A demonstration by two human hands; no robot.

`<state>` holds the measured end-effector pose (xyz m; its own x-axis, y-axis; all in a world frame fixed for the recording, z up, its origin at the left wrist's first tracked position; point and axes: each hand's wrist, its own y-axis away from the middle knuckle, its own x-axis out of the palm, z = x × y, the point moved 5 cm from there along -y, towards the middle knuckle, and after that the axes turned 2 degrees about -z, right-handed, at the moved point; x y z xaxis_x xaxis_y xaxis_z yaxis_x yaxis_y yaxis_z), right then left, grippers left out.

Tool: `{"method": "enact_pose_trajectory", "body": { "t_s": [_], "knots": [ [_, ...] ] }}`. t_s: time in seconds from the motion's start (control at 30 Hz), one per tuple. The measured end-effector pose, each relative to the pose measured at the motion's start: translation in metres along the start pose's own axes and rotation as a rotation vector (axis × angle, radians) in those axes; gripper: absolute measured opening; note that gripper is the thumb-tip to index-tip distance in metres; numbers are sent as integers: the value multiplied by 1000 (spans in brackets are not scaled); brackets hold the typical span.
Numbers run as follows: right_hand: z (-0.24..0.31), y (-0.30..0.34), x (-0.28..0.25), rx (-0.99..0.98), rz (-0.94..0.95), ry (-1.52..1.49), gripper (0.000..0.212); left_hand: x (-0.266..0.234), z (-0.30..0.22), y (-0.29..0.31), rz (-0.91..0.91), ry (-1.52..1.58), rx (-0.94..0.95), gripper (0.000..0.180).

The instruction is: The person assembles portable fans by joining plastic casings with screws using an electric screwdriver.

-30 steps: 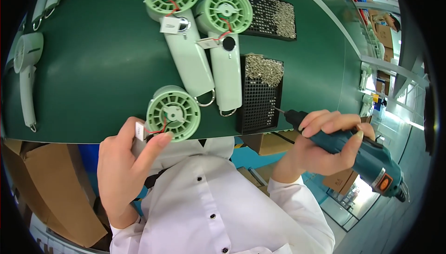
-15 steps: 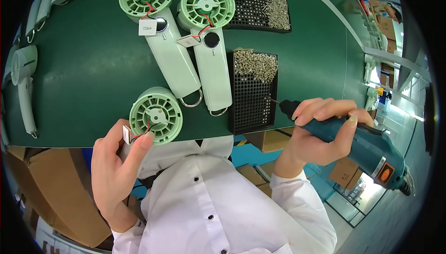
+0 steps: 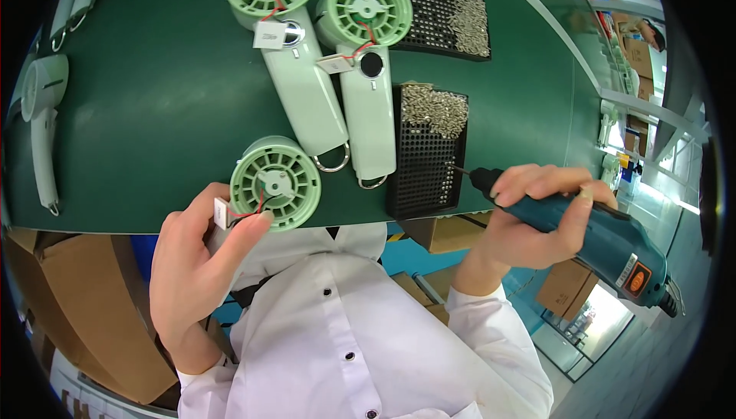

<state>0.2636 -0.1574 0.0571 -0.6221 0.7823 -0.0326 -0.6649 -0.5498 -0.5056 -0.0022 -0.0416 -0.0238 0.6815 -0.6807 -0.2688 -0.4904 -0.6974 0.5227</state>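
Note:
My left hand (image 3: 188, 269) grips a pale green handheld fan (image 3: 307, 198) at the table's front edge. Its round grille faces up, and the handle is mostly hidden by my hand. A white tag on red and black wires hangs out beside my thumb. My right hand (image 3: 529, 223) is wrapped round a teal electric screwdriver (image 3: 602, 239) with a black nose. The thin bit points left over a black perforated tray (image 3: 399, 198). Small silver screws (image 3: 437, 111) are heaped at the tray's far end, and several stand in holes along its right side, near the bit tip.
Two more fans, one at left (image 3: 303, 85) and one at right (image 3: 368, 124), lie beyond my left hand. A second screw tray (image 3: 422, 24) sits at the back. Several fans line the far left, including one fan (image 3: 44, 131). Cardboard boxes (image 3: 100, 296) stand below the table edge.
The fans and trays appear slightly further right in the picture. My left hand still holds its fan, which has shifted a little right and up. The screwdriver bit stays over the near tray.

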Motion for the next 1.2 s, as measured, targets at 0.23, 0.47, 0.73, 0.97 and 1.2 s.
{"method": "enact_pose_trajectory", "body": {
  "t_s": [0.23, 0.47, 0.73, 0.97, 1.2],
  "knots": [
    [34, -2, -2, -86, 84, -310, 29, -3, -10, -2, 33, -71, 45, 30],
    [64, 14, 84, -104, 280, -582, 34, -3, -10, -4, 61, -134, 112, 38],
    [65, 23, 116, -122, 401, -516, 33, -6, -1, -4, 58, -196, 147, 33],
    [52, 42, 135, -72, 533, -377, 31, -7, 3, -4, 38, -156, 174, 35],
    [53, 46, 140, -201, 620, -314, 28, -10, -3, -3, 85, -186, 173, 38]
  ]
}}
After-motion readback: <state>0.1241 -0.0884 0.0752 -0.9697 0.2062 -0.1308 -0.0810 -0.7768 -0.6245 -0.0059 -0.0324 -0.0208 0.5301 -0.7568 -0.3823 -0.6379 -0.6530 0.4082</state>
